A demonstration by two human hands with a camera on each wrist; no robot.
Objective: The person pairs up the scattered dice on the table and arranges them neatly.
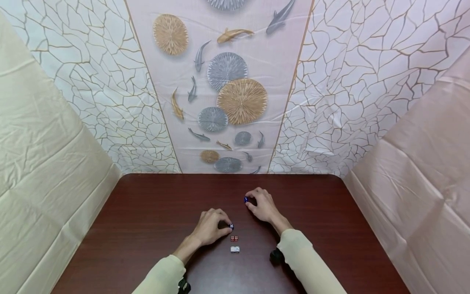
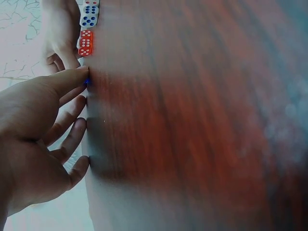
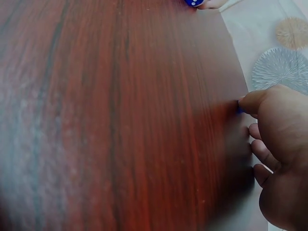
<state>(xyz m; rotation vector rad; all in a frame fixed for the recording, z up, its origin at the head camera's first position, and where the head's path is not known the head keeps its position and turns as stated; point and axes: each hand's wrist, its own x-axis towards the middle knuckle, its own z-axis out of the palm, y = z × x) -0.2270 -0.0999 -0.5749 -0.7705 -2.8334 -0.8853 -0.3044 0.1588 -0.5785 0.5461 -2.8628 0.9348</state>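
My left hand (image 1: 210,227) pinches a dark blue die (image 1: 231,226) between thumb and fingertips, just behind two red dice (image 1: 234,238). Only a sliver of that blue die (image 2: 87,81) shows past the thumb in the left wrist view. Farther back and to the right, my right hand (image 1: 262,205) holds a second blue die (image 1: 246,199) between thumb and forefinger. The thumb mostly covers this die (image 3: 239,107) in the right wrist view. Side by side, two white dice (image 1: 235,249) sit in front of the red pair, nearer to me.
A dark reddish-brown wooden table (image 1: 147,228) lies under both hands. Behind its far edge hangs a patterned cloth (image 1: 227,134) with fish and round motifs. Plain beige drapes (image 1: 47,163) flank the table. A black wrist device (image 1: 276,257) sits below the right sleeve.
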